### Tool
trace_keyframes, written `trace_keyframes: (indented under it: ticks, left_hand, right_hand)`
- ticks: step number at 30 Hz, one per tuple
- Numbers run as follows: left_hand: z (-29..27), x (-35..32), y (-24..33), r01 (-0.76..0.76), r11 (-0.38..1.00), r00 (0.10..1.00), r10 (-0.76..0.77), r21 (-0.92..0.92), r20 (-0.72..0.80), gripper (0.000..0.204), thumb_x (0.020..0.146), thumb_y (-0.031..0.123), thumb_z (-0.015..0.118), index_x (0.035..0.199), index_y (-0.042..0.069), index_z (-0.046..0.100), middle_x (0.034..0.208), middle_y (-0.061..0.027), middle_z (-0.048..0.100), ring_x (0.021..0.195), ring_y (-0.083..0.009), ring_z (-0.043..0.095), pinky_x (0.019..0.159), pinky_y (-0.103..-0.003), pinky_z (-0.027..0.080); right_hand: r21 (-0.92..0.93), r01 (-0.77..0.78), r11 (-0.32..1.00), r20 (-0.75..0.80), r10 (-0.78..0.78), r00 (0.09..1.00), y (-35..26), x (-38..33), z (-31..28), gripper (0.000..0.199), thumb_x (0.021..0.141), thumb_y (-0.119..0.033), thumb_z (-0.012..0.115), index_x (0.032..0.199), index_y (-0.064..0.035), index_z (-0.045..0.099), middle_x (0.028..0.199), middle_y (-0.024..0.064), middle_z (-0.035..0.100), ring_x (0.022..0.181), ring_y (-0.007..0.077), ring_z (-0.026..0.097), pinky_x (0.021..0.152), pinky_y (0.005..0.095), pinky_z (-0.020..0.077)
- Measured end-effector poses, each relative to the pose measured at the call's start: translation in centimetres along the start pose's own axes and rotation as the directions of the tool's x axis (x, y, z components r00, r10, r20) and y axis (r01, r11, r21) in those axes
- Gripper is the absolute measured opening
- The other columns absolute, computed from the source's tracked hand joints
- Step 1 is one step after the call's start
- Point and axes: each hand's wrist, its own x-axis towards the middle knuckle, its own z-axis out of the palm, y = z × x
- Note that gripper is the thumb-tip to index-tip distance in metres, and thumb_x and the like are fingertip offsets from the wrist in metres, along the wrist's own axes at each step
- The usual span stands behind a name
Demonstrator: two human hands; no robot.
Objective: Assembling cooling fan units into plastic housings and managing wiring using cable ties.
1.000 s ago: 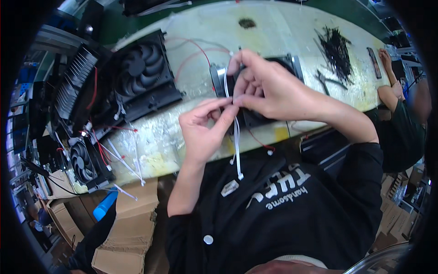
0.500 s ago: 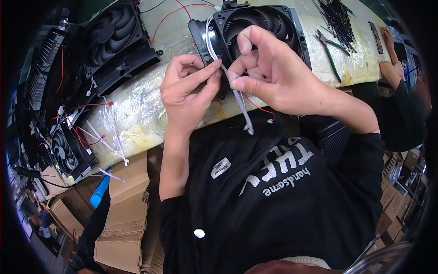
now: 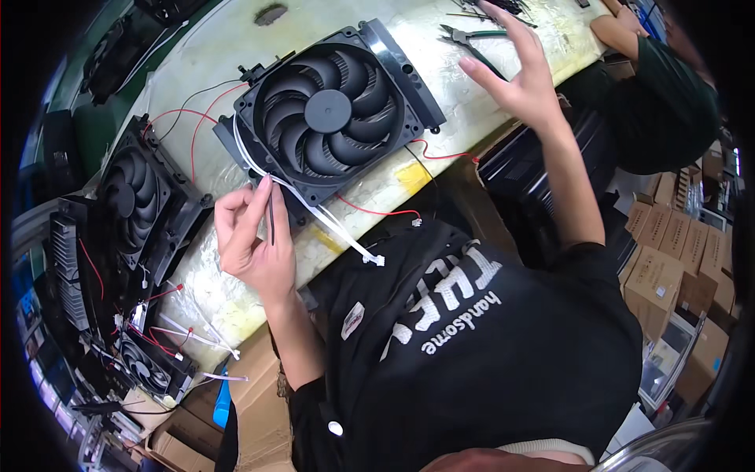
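Note:
My left hand (image 3: 255,236) is closed in a pinch at the lower left corner of a black cooling fan (image 3: 326,110). A thin black cable tie (image 3: 272,214) runs from its fingertips down across the palm. White wires (image 3: 326,217) pass these fingertips and trail to a white connector over the table's near edge. My right hand (image 3: 523,82) reaches out to the right, fingers spread and holding nothing. Beside it lie green-handled cutting pliers (image 3: 464,35), with a heap of black cable ties (image 3: 503,11) behind, partly covered by the fingers.
More black fan assemblies (image 3: 134,204) and a small fan (image 3: 145,366) with red and white wires crowd the left. Cardboard boxes (image 3: 661,287) stack at the lower right; another carton (image 3: 263,393) is below the table. A co-worker's arm (image 3: 617,35) rests at the far right.
My right hand has left the white wires and swung right toward the pliers, its fingers opening. My left hand stays at the wires. The view has shifted, showing the whole fan.

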Motion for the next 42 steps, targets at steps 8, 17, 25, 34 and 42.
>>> trace_keyframes:
  ticks: [8,17,25,34,42]
  left_hand:
    - [0.2,0.5,0.1,-0.145,0.983,0.989,0.147,0.108,-0.01,0.029,0.073,-0.01,0.078,0.099,0.001,0.074,0.082,-0.0078,0.058,0.069,-0.0142,0.052,0.058,-0.023,0.043]
    - [0.4,-0.1,-0.5,-0.227,0.97,0.965,0.236,0.085,-0.114,0.02,0.077,-0.007,0.076,0.096,-0.003,0.071,0.086,-0.012,0.064,0.075,-0.0196,0.06,0.065,-0.026,0.048]
    - [0.6,-0.3,0.2,0.139,0.944,0.97,-0.19,-0.299,-0.15,0.015,0.081,-0.007,0.074,0.095,-0.004,0.072,0.088,-0.0108,0.063,0.076,-0.0138,0.059,0.067,-0.024,0.048]
    - [0.5,-0.2,0.1,0.08,0.955,0.981,-0.126,-0.284,-0.145,0.015,0.081,-0.005,0.074,0.096,-0.003,0.073,0.088,-0.0087,0.063,0.072,-0.0106,0.057,0.065,-0.022,0.047]
    - [0.6,-0.1,-0.1,0.135,0.922,0.971,-0.195,-0.362,-0.135,0.013,0.082,-0.003,0.075,0.095,-0.004,0.073,0.088,-0.009,0.064,0.072,-0.01,0.057,0.063,-0.021,0.046]
  right_hand:
    - [-0.345,0.085,0.935,0.141,-0.039,0.989,7.3,-2.8,1.7,0.037,0.098,-0.025,0.053,0.132,-0.0101,0.056,0.12,0.0153,0.056,0.114,0.0312,0.051,0.101,0.0445,0.0304]
    - [0.223,0.25,0.942,0.138,-0.284,0.949,-7.7,2.5,-1.8,0.054,0.08,0.012,0.065,0.13,-0.005,0.06,0.104,0.0102,0.061,0.097,0.0208,0.062,0.083,0.0305,0.0494]
    - [-0.15,0.682,0.716,0.396,-0.588,0.705,-16.6,5.9,-1.2,0.043,0.072,-0.009,0.062,0.114,-0.006,0.067,0.102,0.0075,0.056,0.09,0.0211,0.059,0.079,0.0337,0.0461]
    - [-0.317,0.723,0.614,0.696,-0.367,0.618,-22.0,7.3,-2.5,0.033,0.083,-0.016,0.063,0.113,-0.0042,0.068,0.099,0.0055,0.059,0.084,0.0217,0.059,0.074,0.0291,0.0483]
    - [-0.266,0.71,0.652,0.476,-0.551,0.685,-19.2,5.6,-1.5,0.042,0.071,-0.01,0.064,0.112,-0.0024,0.067,0.088,0.0045,0.052,0.083,0.0171,0.055,0.072,0.031,0.0448]
